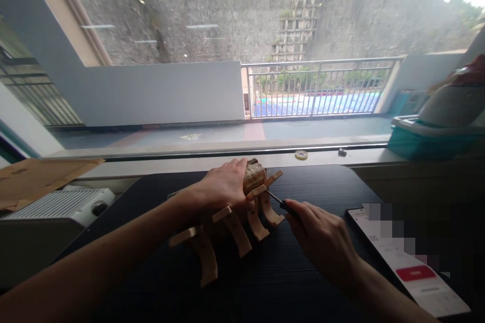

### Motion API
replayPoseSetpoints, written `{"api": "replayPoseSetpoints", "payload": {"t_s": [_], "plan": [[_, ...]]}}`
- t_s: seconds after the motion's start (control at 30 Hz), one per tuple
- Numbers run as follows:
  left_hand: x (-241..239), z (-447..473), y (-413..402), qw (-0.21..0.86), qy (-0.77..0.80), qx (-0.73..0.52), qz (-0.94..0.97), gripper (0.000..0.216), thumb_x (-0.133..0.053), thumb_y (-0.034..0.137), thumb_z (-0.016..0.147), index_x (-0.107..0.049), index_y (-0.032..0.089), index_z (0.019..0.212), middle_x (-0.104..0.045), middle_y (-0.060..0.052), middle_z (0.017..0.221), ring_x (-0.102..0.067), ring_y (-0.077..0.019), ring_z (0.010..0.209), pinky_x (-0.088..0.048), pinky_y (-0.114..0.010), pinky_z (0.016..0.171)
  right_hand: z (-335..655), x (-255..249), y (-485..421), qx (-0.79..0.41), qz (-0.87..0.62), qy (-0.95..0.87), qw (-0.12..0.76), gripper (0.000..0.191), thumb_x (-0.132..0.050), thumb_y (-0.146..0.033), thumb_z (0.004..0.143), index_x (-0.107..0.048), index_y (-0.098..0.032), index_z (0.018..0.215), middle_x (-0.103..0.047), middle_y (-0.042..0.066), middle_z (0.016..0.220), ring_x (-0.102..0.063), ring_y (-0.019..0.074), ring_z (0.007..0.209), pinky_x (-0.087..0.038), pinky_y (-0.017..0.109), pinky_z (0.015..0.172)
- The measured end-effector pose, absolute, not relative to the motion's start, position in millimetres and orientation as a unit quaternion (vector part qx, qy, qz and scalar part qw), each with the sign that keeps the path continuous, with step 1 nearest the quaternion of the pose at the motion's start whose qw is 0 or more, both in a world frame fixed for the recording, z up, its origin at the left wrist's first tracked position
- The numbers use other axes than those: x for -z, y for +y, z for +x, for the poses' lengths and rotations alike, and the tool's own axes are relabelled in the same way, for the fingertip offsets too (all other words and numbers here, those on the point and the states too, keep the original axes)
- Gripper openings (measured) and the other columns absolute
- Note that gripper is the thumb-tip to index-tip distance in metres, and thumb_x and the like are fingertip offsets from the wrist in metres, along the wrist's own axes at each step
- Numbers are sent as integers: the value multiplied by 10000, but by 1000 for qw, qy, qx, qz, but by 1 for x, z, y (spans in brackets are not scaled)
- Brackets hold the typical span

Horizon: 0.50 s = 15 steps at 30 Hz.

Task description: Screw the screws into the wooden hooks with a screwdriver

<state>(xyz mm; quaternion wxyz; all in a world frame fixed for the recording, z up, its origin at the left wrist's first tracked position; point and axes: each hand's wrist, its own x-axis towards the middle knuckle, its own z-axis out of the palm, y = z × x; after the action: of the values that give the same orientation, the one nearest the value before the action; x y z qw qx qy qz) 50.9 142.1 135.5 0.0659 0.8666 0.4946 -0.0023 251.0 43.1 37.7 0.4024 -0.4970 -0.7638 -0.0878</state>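
Observation:
A brownish, log-like body (pixel 254 175) with several curved wooden legs (pixel 206 257) sits on the dark table. My left hand (pixel 225 179) wraps over its top, bracing it, and my forearm covers part of it. In my right hand (pixel 322 232) is a screwdriver (pixel 291 208), with dark handle and thin metal shaft. My fingers close round that handle. Its tip points up and left, at the top of the legs at the far right end; whether it meets a screw is too small to tell.
A lit phone or tablet (pixel 413 262) lies at the table's right. On the window sill are a tape roll (pixel 301 155) and a small dark object (pixel 342 152). A teal bin (pixel 424 141) stands right. To the left, brown cardboard (pixel 41 176) rests on a white ribbed appliance (pixel 64 204).

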Motion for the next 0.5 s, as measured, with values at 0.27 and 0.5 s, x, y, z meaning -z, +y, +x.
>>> {"api": "replayPoseSetpoints", "payload": {"t_s": [0.27,0.5], "plan": [[-139,53,141,63,502,16,862,922,-653,562,570,-356,157,1343,-483,-147,1335,-468,-330,1208,-430,-383,961,239,-27,38,-235,-603,-599,472,354,-409,-452,931,-602,-183,1057,-654,10,683,-582,153,548,-456,262,505],[-134,49,143,62,495,14,866,1043,-640,636,560,-253,185,1417,-391,-146,1434,-408,-344,1276,-388,-418,1013,267,-47,41,110,-491,-798,330,264,-464,-146,893,-570,-172,1133,-683,47,829,-624,154,648,-424,248,534]]}}
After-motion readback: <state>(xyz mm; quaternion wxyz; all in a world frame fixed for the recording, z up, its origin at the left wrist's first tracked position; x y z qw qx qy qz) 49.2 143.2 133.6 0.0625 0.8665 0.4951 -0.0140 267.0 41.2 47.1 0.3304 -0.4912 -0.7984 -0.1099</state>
